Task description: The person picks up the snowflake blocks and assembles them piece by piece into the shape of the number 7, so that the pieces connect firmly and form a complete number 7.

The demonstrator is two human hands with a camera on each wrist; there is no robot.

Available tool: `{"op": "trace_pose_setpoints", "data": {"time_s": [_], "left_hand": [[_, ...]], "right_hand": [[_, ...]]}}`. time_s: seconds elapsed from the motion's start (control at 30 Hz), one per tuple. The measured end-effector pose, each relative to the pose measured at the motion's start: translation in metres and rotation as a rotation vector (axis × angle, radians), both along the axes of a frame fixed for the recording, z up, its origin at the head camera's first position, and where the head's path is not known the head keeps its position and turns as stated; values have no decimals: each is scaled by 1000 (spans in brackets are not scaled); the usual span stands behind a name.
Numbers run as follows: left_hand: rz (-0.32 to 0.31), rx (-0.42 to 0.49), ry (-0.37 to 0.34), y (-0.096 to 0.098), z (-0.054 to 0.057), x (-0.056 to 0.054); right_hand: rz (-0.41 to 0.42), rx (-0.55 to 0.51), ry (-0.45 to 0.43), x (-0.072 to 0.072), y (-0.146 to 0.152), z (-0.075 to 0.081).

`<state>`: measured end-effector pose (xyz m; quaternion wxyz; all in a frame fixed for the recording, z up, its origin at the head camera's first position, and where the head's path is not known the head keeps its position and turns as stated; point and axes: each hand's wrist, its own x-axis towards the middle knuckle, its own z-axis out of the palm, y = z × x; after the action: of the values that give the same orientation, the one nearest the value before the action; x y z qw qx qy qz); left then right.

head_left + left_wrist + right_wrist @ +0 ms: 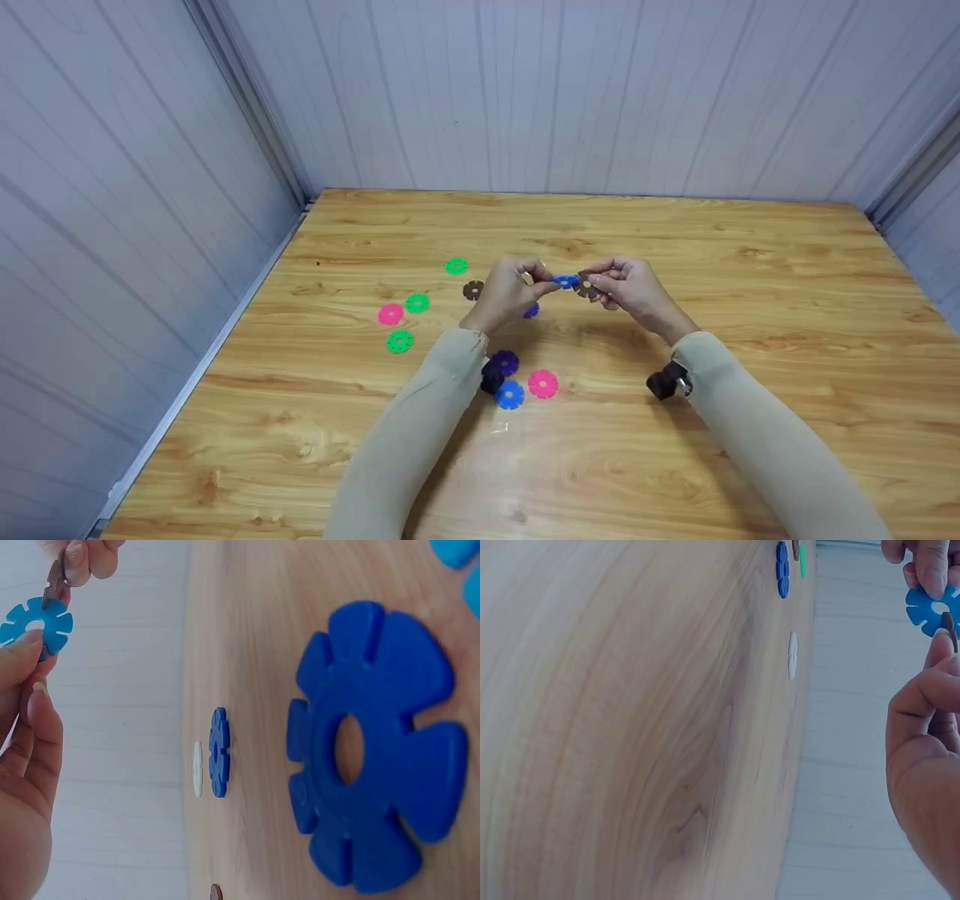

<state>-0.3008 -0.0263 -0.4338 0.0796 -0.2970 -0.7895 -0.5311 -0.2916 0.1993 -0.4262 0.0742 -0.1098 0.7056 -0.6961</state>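
Between thumb and fingers, my left hand [508, 293] pinches a light blue notched disc [565, 282], held nearly flat above the table. My right hand [634, 291] pinches a brown notched disc [587, 286], which stands upright at the blue disc's right edge. In the left wrist view the brown disc [54, 581] meets the rim of the blue disc [54, 624] at an angle. Whether their slots are interlocked I cannot tell. Under my left hand lies a dark blue disc [532, 310], partly covered by it.
Loose discs lie on the wooden table [787, 315]: green [457, 265], brown [472, 290] and pink [390, 313] at left, and purple-blue [505, 363], blue [510, 394] and pink [543, 383] near my left forearm. A white disc [793, 655] shows in the right wrist view. Panelled walls [525, 97] border the table.
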Motion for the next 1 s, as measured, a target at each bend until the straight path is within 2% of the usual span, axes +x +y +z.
{"op": "trace_pose_setpoints", "data": {"time_s": [0.43, 0.67, 0.8, 1.0], "left_hand": [[-20, 59, 7, -1, -3, 0], [-1, 42, -23, 0, -4, 0], [11, 41, -33, 2, -4, 0], [-2, -13, -59, 5, 0, -2]], "right_hand": [[12, -85, -49, 2, -3, 0], [0, -43, -65, 2, -8, 0], [-11, -50, -83, 0, -9, 1], [-10, -70, -108, -2, -2, 0]]}}
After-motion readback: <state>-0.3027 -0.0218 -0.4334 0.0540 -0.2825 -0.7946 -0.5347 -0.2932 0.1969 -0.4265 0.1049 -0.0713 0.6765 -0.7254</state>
